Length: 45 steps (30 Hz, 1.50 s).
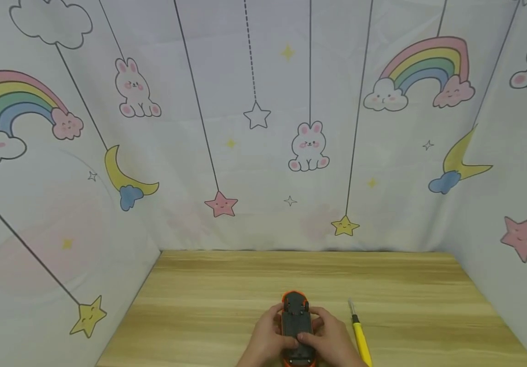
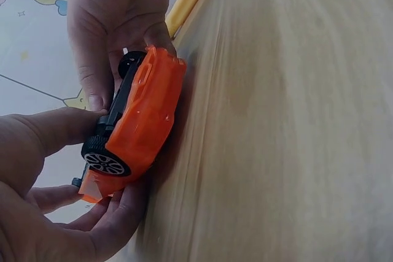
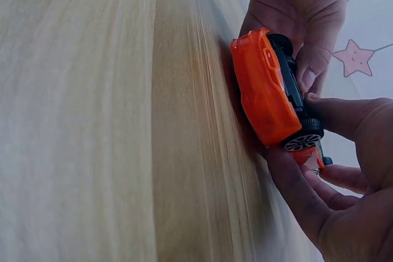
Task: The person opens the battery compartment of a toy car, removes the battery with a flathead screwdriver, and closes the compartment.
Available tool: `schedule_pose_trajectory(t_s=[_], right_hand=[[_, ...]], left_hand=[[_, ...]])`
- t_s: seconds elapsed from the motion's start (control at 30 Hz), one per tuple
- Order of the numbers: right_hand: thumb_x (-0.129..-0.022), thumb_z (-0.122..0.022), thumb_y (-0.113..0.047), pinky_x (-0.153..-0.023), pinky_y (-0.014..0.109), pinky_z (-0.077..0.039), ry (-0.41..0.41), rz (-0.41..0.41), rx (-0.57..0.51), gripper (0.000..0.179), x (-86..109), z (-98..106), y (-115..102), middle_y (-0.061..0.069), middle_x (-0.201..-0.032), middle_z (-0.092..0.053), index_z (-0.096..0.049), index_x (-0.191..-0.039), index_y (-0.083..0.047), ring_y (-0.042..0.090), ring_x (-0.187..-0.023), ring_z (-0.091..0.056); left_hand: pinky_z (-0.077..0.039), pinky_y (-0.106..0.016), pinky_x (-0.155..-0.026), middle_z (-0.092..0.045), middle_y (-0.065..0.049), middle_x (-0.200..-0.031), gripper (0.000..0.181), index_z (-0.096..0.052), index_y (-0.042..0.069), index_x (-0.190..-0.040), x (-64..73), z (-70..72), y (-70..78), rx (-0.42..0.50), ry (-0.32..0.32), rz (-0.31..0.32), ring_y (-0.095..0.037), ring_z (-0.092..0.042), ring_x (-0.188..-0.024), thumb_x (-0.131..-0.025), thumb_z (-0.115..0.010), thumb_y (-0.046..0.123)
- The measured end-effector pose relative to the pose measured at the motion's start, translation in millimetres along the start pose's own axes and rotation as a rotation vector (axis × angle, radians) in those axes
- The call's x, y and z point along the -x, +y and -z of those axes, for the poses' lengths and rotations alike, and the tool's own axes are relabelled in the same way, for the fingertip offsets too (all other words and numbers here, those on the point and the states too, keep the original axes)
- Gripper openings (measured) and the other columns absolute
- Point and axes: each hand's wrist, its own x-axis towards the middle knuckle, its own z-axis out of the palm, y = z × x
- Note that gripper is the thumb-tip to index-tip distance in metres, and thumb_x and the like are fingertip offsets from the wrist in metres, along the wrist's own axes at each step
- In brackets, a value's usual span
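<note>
An orange toy car [image 1: 296,323] with a black underside is held upside down, low over the wooden table, its wheels turned up. My left hand [image 1: 268,334] grips one long side, the thumb lying across the black base. From the other side my right hand [image 1: 332,336] grips it too, with its thumb on the base close to the left one. The left wrist view shows the orange body [image 2: 147,111] and a black wheel with silver spokes [image 2: 105,161]. In the right wrist view, fingers [image 3: 301,191] curl under the end of the car [image 3: 264,93].
A screwdriver [image 1: 360,336] with a yellow handle and metal shaft lies on the table [image 1: 208,285], just right of my right hand. White cloth walls [image 1: 263,168] printed with rainbows, rabbits and stars enclose the table at the back and sides.
</note>
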Motion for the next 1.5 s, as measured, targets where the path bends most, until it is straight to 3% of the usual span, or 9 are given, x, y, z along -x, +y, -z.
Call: schedule_pose_trajectory(t_s=[0.23,0.5,0.63,0.8,0.93,1.23,1.5], right_hand=[[-0.078,-0.089,-0.031,-0.075,0.040,-0.058,-0.021,0.059,-0.030,0.081,-0.5,4.5,-2.9,0.010,-0.111,-0.065,-0.050,-0.146,-0.008,0.020,-0.091,-0.070],[-0.079,-0.089,-0.026,-0.076,0.037,-0.057,-0.112,0.118,-0.024,0.079,-4.1,9.0,-7.6,0.013,-0.114,-0.062,-0.053,-0.145,-0.006,0.018,-0.089,-0.070],[-0.079,-0.089,-0.024,-0.075,0.038,-0.057,-0.140,0.117,-0.020,0.075,-5.7,12.0,-8.8,0.014,-0.116,-0.062,-0.055,-0.142,-0.004,0.019,-0.090,-0.070],[-0.079,-0.089,-0.022,-0.074,0.037,-0.057,-0.154,0.115,0.002,0.071,-8.2,14.5,-9.9,0.012,-0.111,-0.062,-0.057,-0.140,-0.004,0.019,-0.089,-0.069],[-0.079,-0.088,-0.022,-0.072,0.034,-0.057,-0.150,0.145,0.036,0.069,-10.0,15.2,-10.7,0.011,-0.108,-0.063,-0.058,-0.139,-0.003,0.018,-0.088,-0.068],[-0.087,-0.081,-0.023,-0.069,0.029,-0.053,-0.108,0.167,0.074,0.054,-12.2,13.0,-11.7,0.011,-0.105,-0.060,-0.059,-0.132,-0.003,0.017,-0.084,-0.064],[-0.077,-0.088,-0.015,-0.077,0.037,-0.050,0.006,0.135,0.099,0.048,-12.5,8.4,-15.1,0.014,-0.109,-0.054,-0.063,-0.118,-0.010,0.019,-0.087,-0.061]], left_hand=[[-0.055,-0.037,-0.075,-0.061,-0.010,-0.110,0.090,-0.046,0.001,-0.149,0.5,-1.0,0.0,-0.010,0.029,0.002,-0.018,-0.064,-0.086,-0.068,-0.085,-0.005],[-0.049,-0.036,-0.074,-0.064,-0.004,-0.093,0.087,-0.050,0.003,-0.148,2.4,-1.2,1.7,-0.085,0.057,-0.008,-0.018,-0.060,-0.081,-0.069,-0.085,-0.002],[-0.052,-0.038,-0.073,-0.066,-0.005,-0.095,0.081,-0.051,0.003,-0.145,5.6,-2.1,1.4,-0.077,0.078,-0.013,-0.018,-0.063,-0.083,-0.071,-0.086,0.000],[-0.054,-0.038,-0.073,-0.065,-0.009,-0.099,0.084,-0.047,0.002,-0.147,10.2,-2.0,0.9,-0.013,0.029,-0.040,-0.021,-0.065,-0.085,-0.072,-0.085,-0.001],[-0.055,-0.037,-0.073,-0.064,-0.009,-0.098,0.093,-0.043,0.001,-0.150,9.2,-2.5,2.5,0.015,-0.002,-0.024,-0.020,-0.066,-0.084,-0.068,-0.084,-0.007],[-0.054,-0.035,-0.071,-0.064,-0.007,-0.099,0.094,-0.044,0.001,-0.150,7.8,-3.9,3.3,-0.020,0.031,0.020,-0.017,-0.064,-0.082,-0.066,-0.086,-0.006],[-0.055,-0.035,-0.069,-0.064,-0.007,-0.099,0.095,-0.043,0.002,-0.151,8.6,-4.0,0.0,0.020,0.018,0.032,-0.018,-0.065,-0.080,-0.066,-0.084,-0.008]])
